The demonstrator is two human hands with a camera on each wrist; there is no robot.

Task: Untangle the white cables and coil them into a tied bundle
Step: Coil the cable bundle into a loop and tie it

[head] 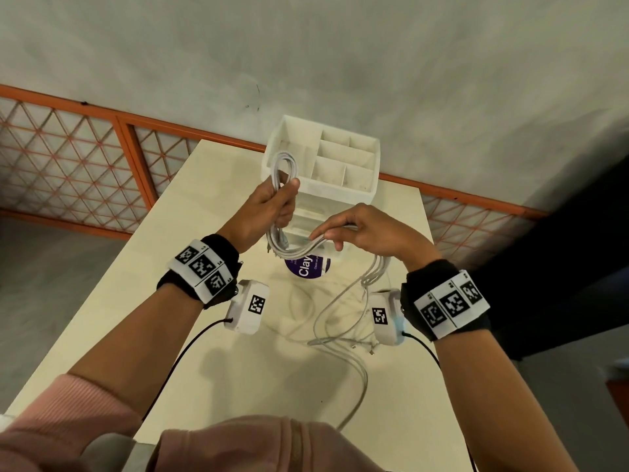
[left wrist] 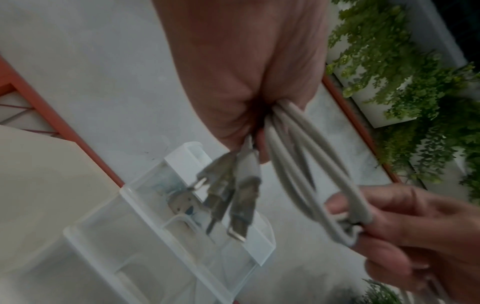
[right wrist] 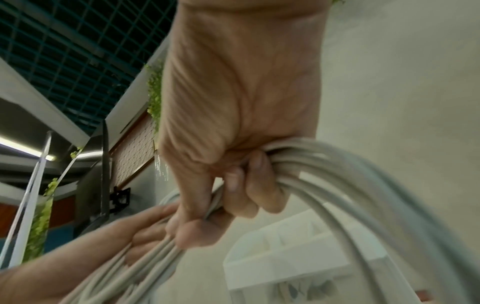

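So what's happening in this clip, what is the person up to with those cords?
A person is gathering thin white cables over a pale table. The left hand grips a looped bunch upright, plug ends dangling below it. The right hand pinches the strands leading off that bunch. The remaining length trails loose on the table, so no tied bundle yet. A white compartmented plastic organiser stands behind.
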